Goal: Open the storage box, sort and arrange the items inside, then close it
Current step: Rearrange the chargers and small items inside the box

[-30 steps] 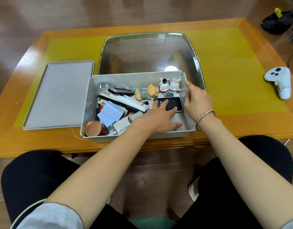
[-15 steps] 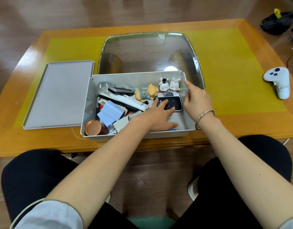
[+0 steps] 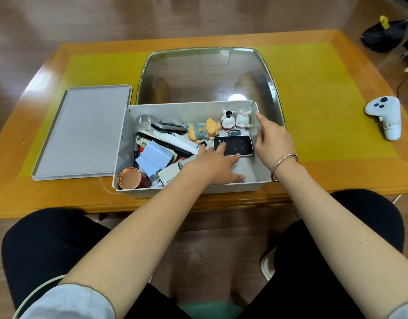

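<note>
The grey storage box (image 3: 122, 143) stands open at the table's near edge, its grey lid (image 3: 83, 132) lying flat to its left. My left hand (image 3: 215, 165) reaches into the box, fingers stretched out and touching a black keypad device (image 3: 237, 145). My right hand (image 3: 273, 140) rests against the box's right wall, index finger pointing up to the far right corner. Behind the device stand two white rabbit figurines (image 3: 235, 119) and a yellow pig figurine (image 3: 204, 131) lies on its side. A copper tin (image 3: 129, 178), a pale blue card box (image 3: 153, 157) and several pens fill the left half.
A glass panel (image 3: 210, 74) is set into the yellow and wooden table (image 3: 325, 88) behind the box. A white game controller (image 3: 386, 116) lies at the right. A black bag (image 3: 382, 35) sits on the floor at the far right. My knees are under the table's near edge.
My left hand's fingers have slid a little left and back over the black keypad device. The right hand and the box contents have barely moved.
</note>
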`<state>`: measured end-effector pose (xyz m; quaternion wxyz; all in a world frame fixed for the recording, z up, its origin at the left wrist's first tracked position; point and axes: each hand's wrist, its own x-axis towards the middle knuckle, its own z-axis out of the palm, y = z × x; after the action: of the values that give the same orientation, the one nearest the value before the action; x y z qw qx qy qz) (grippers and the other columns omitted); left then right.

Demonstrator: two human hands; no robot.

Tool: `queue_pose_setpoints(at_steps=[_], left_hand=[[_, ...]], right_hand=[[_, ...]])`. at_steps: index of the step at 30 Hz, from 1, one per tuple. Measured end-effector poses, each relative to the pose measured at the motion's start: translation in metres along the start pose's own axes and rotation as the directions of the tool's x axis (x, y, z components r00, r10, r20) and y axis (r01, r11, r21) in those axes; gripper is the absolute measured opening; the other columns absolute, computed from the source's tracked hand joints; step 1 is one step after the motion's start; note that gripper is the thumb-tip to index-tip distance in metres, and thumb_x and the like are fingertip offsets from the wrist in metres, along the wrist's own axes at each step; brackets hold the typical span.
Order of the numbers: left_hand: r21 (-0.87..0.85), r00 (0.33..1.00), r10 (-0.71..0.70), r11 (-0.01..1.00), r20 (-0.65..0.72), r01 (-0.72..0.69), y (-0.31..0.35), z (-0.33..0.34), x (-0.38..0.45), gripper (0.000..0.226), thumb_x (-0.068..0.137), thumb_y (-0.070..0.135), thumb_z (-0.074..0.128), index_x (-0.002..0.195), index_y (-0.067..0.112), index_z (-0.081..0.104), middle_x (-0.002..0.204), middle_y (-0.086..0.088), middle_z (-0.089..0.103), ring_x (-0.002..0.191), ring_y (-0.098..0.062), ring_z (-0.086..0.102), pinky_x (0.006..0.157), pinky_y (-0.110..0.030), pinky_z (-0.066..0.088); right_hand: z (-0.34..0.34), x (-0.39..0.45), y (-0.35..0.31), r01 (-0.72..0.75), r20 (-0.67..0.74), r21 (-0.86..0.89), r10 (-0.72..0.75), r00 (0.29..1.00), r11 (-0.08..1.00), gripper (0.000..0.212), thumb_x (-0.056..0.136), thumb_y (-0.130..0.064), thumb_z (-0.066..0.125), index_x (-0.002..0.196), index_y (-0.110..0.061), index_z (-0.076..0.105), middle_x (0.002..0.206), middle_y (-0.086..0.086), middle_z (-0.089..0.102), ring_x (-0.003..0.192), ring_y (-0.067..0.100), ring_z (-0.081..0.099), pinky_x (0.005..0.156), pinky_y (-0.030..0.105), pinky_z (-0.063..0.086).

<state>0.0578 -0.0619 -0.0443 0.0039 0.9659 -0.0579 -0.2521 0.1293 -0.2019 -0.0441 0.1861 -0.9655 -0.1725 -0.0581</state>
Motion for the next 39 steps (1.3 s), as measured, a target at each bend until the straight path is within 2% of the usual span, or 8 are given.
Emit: queue_pose_setpoints(at_steps=[4,8,12,17,28,31,34,39], left_hand=[[-0.009,0.999,0.015,1.0,-0.046,-0.015,-0.002,0.001,-0.002,0.072,0.091,0.068,0.034,0.152,0.035,0.014,0.16,-0.012,0.003,0.144,-0.037,0.013,0.116,-0.053,0.004],[-0.02,0.968,-0.036,0.999,-0.25,0.032,-0.012,0.006,-0.01,0.066,0.093,0.061,0.036,0.15,0.029,0.023,0.159,-0.008,0.016,0.145,-0.032,0.008,0.116,-0.055,0.0],[-0.024,0.934,-0.14,0.99,-0.328,0.14,-0.029,0.01,-0.018,0.063,0.093,0.059,0.039,0.147,0.026,0.031,0.156,-0.007,0.023,0.145,-0.033,0.007,0.114,-0.058,-0.005],[-0.061,0.924,-0.258,0.966,-0.282,0.251,-0.044,0.01,-0.017,0.073,0.091,0.066,0.033,0.15,0.023,0.025,0.158,-0.008,0.018,0.145,-0.035,0.008,0.114,-0.059,-0.003],[-0.096,0.942,-0.229,0.973,-0.247,0.211,-0.05,0.014,-0.01,0.079,0.09,0.071,0.028,0.149,0.019,0.028,0.16,-0.01,0.009,0.146,-0.029,0.007,0.116,-0.056,0.0],[-0.108,0.833,-0.198,0.98,-0.516,0.166,-0.054,0.011,-0.02,0.052,0.096,0.053,0.037,0.134,0.02,0.05,0.145,-0.007,0.04,0.133,-0.029,0.031,0.11,-0.045,0.019],[-0.205,0.67,-0.358,0.932,-0.65,0.298,-0.075,0.003,-0.029,0.035,0.09,0.021,0.052,0.124,0.017,0.057,0.135,-0.007,0.049,0.122,-0.031,0.04,0.099,-0.045,0.027],[-0.245,0.705,-0.443,0.896,-0.554,0.371,-0.114,0.001,-0.036,0.041,0.088,0.003,0.047,0.126,0.018,0.057,0.131,-0.009,0.052,0.121,-0.033,0.041,0.092,-0.044,0.031]], right_hand=[[-0.004,-0.001,-0.005,0.041,0.016,-0.084,-0.04,0.999,0.996,0.052,0.088,-0.003,0.048,0.138,-0.013,0.04,0.131,0.013,0.051,0.114,0.034,0.051,0.088,0.043,0.046],[-0.011,-0.005,-0.016,0.194,-0.073,-0.095,-0.201,0.977,0.976,0.048,0.081,0.004,0.052,0.128,-0.005,0.05,0.136,0.017,0.043,0.118,0.036,0.044,0.096,0.041,0.039],[0.002,-0.004,-0.035,0.263,0.238,-0.038,-0.247,0.939,0.964,0.039,0.088,-0.003,0.05,0.126,-0.006,0.051,0.125,0.015,0.052,0.115,0.033,0.048,0.097,0.04,0.043],[0.02,0.003,-0.041,0.217,0.527,-0.192,-0.086,0.845,0.957,0.046,0.09,-0.016,0.054,0.134,-0.011,0.042,0.131,0.014,0.043,0.123,0.034,0.038,0.101,0.044,0.038],[0.023,0.006,-0.04,0.185,0.506,-0.238,-0.041,0.862,0.953,0.047,0.091,-0.015,0.054,0.135,-0.013,0.04,0.132,0.014,0.043,0.125,0.033,0.036,0.1,0.043,0.038],[0.021,0.006,-0.043,0.197,0.429,-0.196,-0.097,0.898,0.961,0.042,0.089,-0.011,0.054,0.13,-0.011,0.046,0.129,0.013,0.046,0.122,0.032,0.04,0.096,0.043,0.042],[0.02,0.01,-0.054,0.244,0.303,-0.116,-0.2,0.932,0.963,0.037,0.088,-0.006,0.051,0.125,-0.011,0.052,0.123,0.011,0.052,0.116,0.03,0.044,0.093,0.043,0.045],[0.025,0.025,-0.077,0.329,0.207,-0.1,-0.304,0.93,0.939,0.032,0.089,-0.009,0.047,0.119,-0.013,0.059,0.116,0.01,0.06,0.111,0.031,0.049,0.092,0.04,0.042]])
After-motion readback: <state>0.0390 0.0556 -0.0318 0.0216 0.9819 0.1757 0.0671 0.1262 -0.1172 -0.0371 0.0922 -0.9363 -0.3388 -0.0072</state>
